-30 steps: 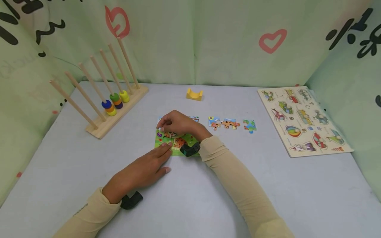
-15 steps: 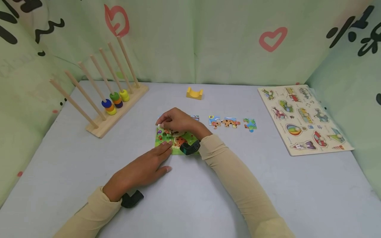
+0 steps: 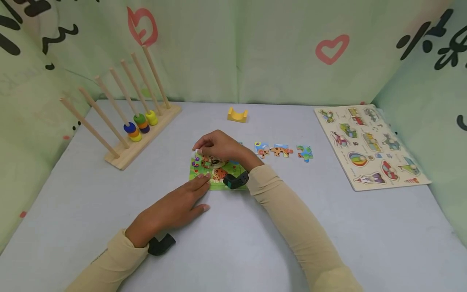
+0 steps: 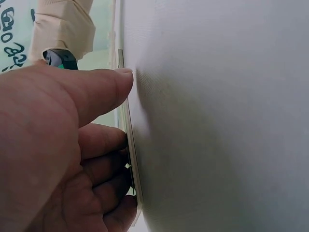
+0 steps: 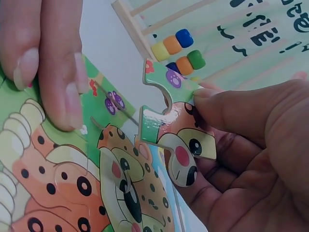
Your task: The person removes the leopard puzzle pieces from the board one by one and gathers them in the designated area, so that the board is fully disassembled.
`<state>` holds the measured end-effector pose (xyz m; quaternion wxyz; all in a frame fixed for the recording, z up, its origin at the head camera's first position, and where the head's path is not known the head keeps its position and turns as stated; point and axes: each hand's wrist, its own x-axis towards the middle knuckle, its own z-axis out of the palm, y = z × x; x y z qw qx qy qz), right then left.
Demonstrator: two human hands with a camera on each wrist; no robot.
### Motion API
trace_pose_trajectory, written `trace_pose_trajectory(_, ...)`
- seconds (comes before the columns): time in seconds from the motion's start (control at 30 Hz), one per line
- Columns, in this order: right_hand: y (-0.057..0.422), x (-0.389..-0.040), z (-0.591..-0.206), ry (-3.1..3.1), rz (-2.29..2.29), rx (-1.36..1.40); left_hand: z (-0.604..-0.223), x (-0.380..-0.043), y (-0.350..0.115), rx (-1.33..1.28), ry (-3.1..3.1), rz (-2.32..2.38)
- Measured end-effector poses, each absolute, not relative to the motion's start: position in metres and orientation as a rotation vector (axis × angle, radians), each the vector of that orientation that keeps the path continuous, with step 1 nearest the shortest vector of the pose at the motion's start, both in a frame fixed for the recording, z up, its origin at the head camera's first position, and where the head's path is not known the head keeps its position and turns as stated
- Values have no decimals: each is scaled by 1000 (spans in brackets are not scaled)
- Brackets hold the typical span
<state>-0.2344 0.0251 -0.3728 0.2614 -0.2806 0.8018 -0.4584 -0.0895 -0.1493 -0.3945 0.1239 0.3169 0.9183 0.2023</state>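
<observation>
My right hand (image 3: 220, 145) pinches a jigsaw piece (image 5: 181, 130) between thumb and fingers. The piece is tilted up over the far left part of a green animal jigsaw puzzle (image 3: 219, 186), and it carries a cartoon leopard's eye and nose. Below it, a similar leopard face shows on the board in the right wrist view. At the puzzle's near left corner, the fingers of my left hand (image 3: 178, 205) lie extended and touch it, with the thumb apart above the table. The left wrist view has the puzzle edge-on at those fingertips. My right hand covers the puzzle's far part.
Loose jigsaw pieces lie right of the puzzle: a sun-and-ear piece (image 3: 261, 149), a spotted piece (image 3: 281, 150) and a green-blue one (image 3: 305, 153). Behind is a yellow arch block (image 3: 237, 116). A pegged bead rack (image 3: 125, 159) stands left; a picture-puzzle board (image 3: 350, 156) lies right.
My right hand has shifted slightly away from me and up with the jigsaw piece, uncovering more of the puzzle's leopard picture. The left hand has stayed in place.
</observation>
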Motion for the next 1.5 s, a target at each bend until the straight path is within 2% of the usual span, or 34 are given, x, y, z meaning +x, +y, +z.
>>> trace_pose_trajectory(0.53,49,-236,-382,2214,-1200,-802,-398,-87,-150,936,2684,592)
trace_pose_trajectory(1.5,118,-224,-375,2279,-1170,-698,-398,-87,-148,919,2709,555)
